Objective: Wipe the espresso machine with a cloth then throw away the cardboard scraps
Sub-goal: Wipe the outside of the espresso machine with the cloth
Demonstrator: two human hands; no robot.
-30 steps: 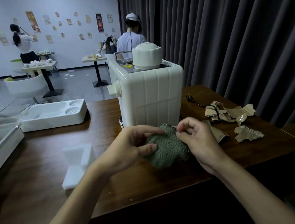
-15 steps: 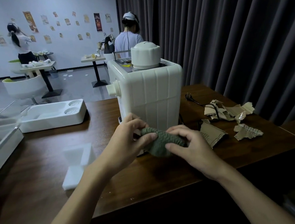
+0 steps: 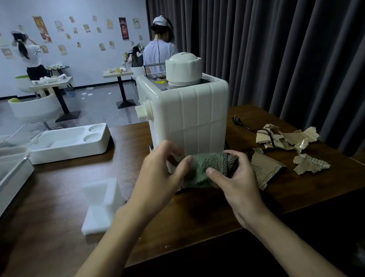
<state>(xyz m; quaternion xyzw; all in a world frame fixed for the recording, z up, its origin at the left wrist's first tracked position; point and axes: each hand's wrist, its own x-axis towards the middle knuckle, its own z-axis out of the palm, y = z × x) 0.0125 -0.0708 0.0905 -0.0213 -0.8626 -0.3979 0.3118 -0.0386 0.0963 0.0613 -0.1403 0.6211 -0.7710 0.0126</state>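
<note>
The lower part of the green cloth is hidden behind the right hand, and the base of the espresso machine is covered by the cloth and both hands. The fingers of the left hand are smeared by motion, so how they lie behind the cloth is hard to read. Its thumb clearly pinches the cloth's left end. The right hand grips the other end, thumb in front and fingers curled over the top, with a dark woven patch of the cloth showing just under those fingertips. The cloth sits between the two thumbs, against the bottom edge of the machine's ribbed wall on the brown table. The cardboard scraps lie beyond the right fingers, the nearest flat piece just beside the knuckles and partly behind them. A black cord runs into the pile, where its end is lost.

Half a second ago the cloth was a tight wad held low. Now it is drawn out wider along the machine, and the left fingers have lifted toward the wall.
</note>
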